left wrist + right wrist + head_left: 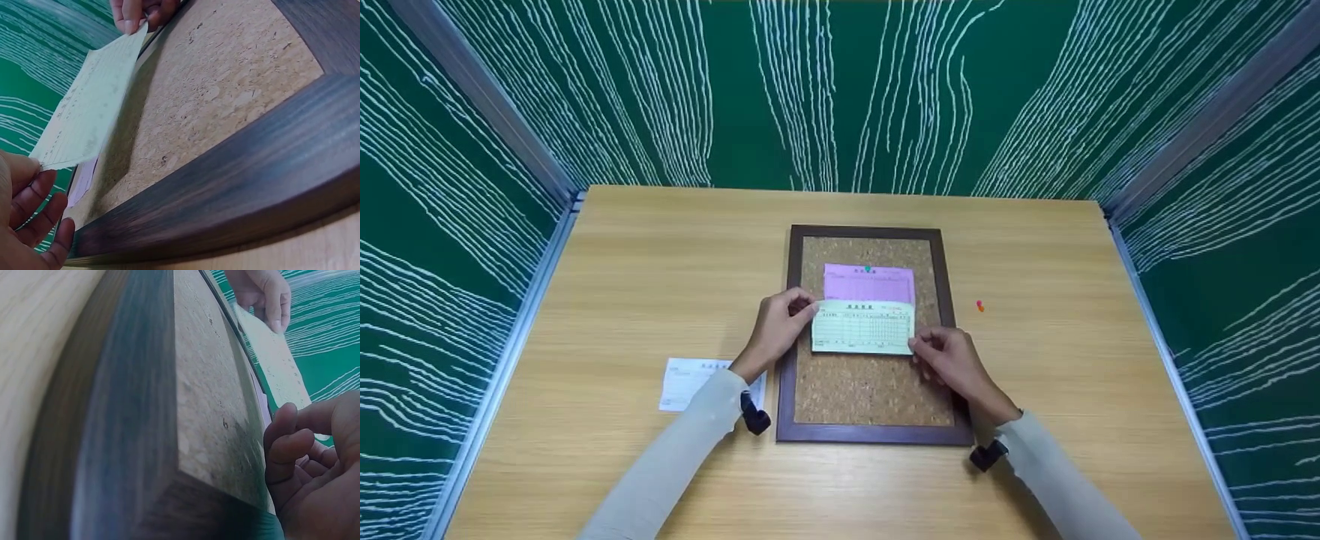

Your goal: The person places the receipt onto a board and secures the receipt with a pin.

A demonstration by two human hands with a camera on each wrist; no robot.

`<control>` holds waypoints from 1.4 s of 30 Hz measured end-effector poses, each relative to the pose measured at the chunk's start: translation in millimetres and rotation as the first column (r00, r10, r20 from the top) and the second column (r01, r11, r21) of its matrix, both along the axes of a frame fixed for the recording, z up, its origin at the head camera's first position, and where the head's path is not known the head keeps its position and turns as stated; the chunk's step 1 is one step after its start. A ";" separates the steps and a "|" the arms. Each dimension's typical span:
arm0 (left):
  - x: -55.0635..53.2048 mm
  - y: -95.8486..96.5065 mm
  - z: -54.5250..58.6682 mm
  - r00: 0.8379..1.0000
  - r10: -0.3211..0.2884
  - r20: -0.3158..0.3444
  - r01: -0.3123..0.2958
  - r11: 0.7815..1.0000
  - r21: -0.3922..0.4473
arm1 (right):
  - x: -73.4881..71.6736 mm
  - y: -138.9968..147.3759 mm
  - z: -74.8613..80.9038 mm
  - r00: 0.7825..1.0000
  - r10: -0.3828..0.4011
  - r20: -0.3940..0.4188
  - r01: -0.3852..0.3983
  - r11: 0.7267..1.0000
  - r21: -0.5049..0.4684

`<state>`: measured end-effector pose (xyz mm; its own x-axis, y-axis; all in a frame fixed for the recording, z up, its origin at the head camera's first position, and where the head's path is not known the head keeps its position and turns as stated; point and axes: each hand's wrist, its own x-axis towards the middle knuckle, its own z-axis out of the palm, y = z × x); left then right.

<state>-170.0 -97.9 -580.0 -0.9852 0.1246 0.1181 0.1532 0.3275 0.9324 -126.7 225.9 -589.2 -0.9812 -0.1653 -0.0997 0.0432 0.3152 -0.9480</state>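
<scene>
Green paper form [862, 328] over the framed corkboard [874, 394]!
Left hand [778, 324] pinches its upper-left corner, right hand [956, 361] the lower-right.

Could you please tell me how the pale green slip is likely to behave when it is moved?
The pale green slip looks paper-thin, so it is probably very light and easily creased. Pinched at opposite ends by the left hand and right hand, it spans nearly flat but would likely droop if either let go.
</scene>
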 end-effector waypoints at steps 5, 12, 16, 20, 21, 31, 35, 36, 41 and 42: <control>-0.6 0.4 -2.1 1.000 0.000 0.011 0.000 1.000 -0.013 | 0.5 0.8 0.0 1.000 0.004 0.018 -0.004 1.000 0.023; -2.4 2.4 -3.2 0.999 -0.034 -0.007 0.033 0.996 -0.080 | -0.3 2.7 0.9 1.000 -0.004 0.020 0.003 0.997 0.077; -4.2 5.4 -3.0 0.999 -0.049 -0.015 0.046 0.985 -0.163 | -1.6 4.8 0.0 1.000 -0.014 -0.001 0.014 0.993 0.120; -6.0 8.0 -2.7 0.999 -0.041 0.003 0.040 0.970 -0.239 | -2.4 5.9 -0.7 1.000 -0.015 -0.012 0.016 0.990 0.140; -6.3 8.5 -3.1 0.999 -0.040 0.004 0.040 0.966 -0.255 | -2.4 6.0 -0.4 1.000 -0.011 -0.017 0.014 0.989 0.146; -25.7 12.2 -38.8 0.988 -0.054 -0.147 0.005 0.949 -0.317 | -2.7 6.3 -0.9 1.000 -0.016 -0.009 0.018 0.980 0.198; -24.9 14.3 -35.2 0.984 -0.064 -0.167 0.007 0.948 -0.318 | -2.8 7.7 -0.5 1.000 -0.021 -0.008 0.022 0.978 0.206; -25.4 14.9 -35.1 0.982 -0.068 -0.174 0.008 0.946 -0.323 | -2.6 7.9 -0.3 1.000 -0.022 -0.006 0.023 0.978 0.208; -28.6 16.2 -44.3 0.976 -0.064 -0.209 -0.013 0.937 -0.349 | -2.5 8.8 1.1 0.999 -0.031 0.013 0.028 0.976 0.215; -27.5 16.8 -40.0 0.977 -0.071 -0.200 -0.007 0.932 -0.362 | -2.7 8.8 1.1 0.999 -0.034 0.020 0.029 0.977 0.213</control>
